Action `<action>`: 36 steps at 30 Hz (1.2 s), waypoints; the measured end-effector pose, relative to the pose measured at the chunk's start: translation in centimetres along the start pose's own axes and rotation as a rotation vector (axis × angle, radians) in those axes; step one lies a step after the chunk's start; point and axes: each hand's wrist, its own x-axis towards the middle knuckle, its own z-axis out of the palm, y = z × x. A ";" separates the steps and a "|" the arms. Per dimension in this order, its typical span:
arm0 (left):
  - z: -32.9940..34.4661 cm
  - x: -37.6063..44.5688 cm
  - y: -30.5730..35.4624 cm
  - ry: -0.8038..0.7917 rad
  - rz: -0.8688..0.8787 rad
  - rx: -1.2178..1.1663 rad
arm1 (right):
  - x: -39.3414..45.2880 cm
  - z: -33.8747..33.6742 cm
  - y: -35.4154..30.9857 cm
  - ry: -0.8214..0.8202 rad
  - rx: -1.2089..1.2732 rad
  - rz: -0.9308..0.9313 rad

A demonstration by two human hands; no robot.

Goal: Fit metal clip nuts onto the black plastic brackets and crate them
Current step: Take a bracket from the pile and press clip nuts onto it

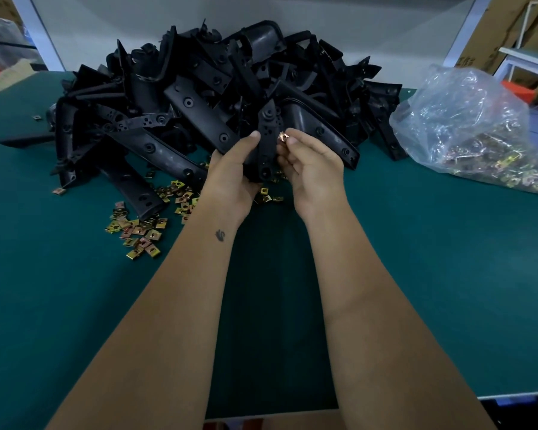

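Observation:
My left hand (pixel 235 169) grips a black plastic bracket (pixel 267 135), held upright in front of the pile, thumb along its left edge. A single metal clip nut (pixel 283 137) is pinched between the thumb and fingers of my right hand (pixel 314 169), right against the bracket's right edge. Behind both hands lies a large heap of black brackets (pixel 199 94). Several loose clip nuts (pixel 143 228) are scattered on the green table to the left of my left forearm.
A clear plastic bag of clip nuts (pixel 469 128) sits on the green table (pixel 432 259) at the right. One stray nut (pixel 58 191) lies far left. Cardboard boxes (pixel 503 26) stand beyond the table's right end. No crate is in view.

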 end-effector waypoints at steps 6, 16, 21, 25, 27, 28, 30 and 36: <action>-0.2 0.1 0.1 -0.021 -0.007 0.015 | -0.2 0.3 -0.2 -0.045 -0.010 -0.006; -0.1 -0.1 0.0 -0.031 -0.010 0.020 | 0.0 0.3 -0.2 -0.077 -0.029 0.003; -0.1 -0.3 0.1 -0.032 -0.018 0.018 | 0.1 0.2 0.0 -0.100 -0.025 0.003; -0.2 -0.4 0.1 -0.054 -0.012 0.034 | 0.2 0.2 0.1 -0.113 0.012 0.006; -0.2 -0.4 0.2 -0.081 -0.011 0.046 | 0.2 0.2 0.1 -0.120 0.075 0.020; -0.2 -0.5 0.2 -0.091 -0.011 0.050 | 0.2 0.1 0.1 -0.122 0.094 0.023; -0.3 -0.5 0.2 -0.099 -0.009 0.051 | 0.2 0.1 0.1 -0.127 0.092 0.018; -0.4 -0.4 0.3 -0.091 -0.013 0.045 | 0.1 0.3 0.2 -0.123 -0.010 -0.008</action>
